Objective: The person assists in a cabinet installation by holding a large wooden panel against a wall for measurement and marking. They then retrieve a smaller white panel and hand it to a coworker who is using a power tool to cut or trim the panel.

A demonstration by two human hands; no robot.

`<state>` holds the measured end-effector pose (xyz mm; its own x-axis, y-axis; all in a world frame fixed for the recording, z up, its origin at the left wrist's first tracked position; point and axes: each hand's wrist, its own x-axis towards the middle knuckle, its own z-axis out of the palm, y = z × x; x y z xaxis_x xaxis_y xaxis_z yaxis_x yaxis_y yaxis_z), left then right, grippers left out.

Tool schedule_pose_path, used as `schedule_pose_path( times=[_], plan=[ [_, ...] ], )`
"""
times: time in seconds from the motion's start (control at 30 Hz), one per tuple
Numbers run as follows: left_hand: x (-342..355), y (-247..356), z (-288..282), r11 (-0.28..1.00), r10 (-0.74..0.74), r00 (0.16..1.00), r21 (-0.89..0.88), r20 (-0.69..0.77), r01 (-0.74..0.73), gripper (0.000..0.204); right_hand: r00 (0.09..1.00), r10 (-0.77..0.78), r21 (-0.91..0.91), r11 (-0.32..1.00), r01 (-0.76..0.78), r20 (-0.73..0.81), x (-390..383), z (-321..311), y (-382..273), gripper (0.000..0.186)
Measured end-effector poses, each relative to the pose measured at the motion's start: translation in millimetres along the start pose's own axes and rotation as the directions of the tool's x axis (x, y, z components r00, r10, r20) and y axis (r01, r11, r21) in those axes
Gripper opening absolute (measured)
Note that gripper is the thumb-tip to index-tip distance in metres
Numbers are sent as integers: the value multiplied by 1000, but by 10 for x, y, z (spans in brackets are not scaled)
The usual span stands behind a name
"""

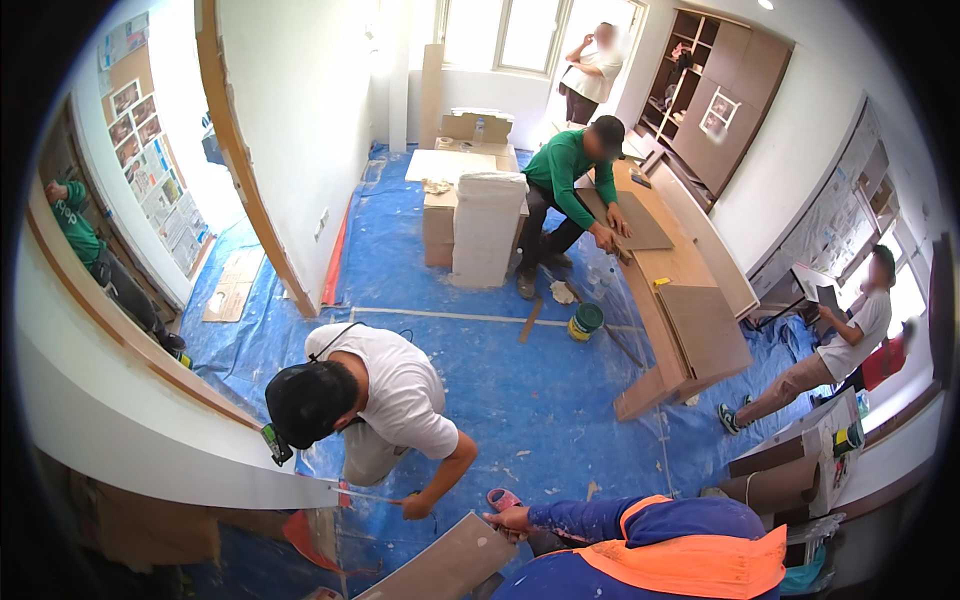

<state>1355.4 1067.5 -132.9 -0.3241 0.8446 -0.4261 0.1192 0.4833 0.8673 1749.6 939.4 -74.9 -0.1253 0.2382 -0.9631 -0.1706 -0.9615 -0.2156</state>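
Note:
Neither of my hands shows in the head view. The nearest work is by other people. At the lower right a person in blue and orange clothing (pixel 690 565) bends over, one hand (pixel 510 521) at the corner of a flat brown-grey panel (pixel 445 568). To the left a person in a white shirt and dark cap (pixel 395 390) stoops, a hand (pixel 415 506) near the end of a thin pale strip (pixel 365 495). Farther back, a person in green (pixel 560 165) sits with both hands on a brown board (pixel 640 220) on a long wooden cabinet piece (pixel 655 290).
Blue sheeting (pixel 480 400) covers the floor. A green tub (pixel 586 320) stands near the cabinet piece. White-wrapped boxes (pixel 488 230) are stacked at the back. One person (pixel 595 70) stands by the window, another (pixel 855 325) at right; a wood-edged wall (pixel 240 140) divides the left.

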Motion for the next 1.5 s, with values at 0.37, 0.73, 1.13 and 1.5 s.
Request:
schedule_pose_path(
  times=[0.37, 0.73, 1.13, 1.5],
  plan=[
    [-232, 141, 424, 987, -86, 993, -127, 86, 97, 58, 987, -145, 323, 939, 117, 66, -200, -778, 142, 41],
    [-547, -238, 238, 734, -336, 897, -516, 289, 441, 61, 981, -188, 395, 906, 154, 47, -410, -1047, 262, 33],
    [-840, -308, 273, 734, -350, 881, -492, 318, 469, 69, 962, -261, 407, 889, 210, 74, -283, -1218, 308, 36],
    [-647, -921, -313, 535, -512, 699, -451, 499, 714, 67, 889, -454, 203, 878, 434, 59, -328, -1075, 137, 28]
  ],
)
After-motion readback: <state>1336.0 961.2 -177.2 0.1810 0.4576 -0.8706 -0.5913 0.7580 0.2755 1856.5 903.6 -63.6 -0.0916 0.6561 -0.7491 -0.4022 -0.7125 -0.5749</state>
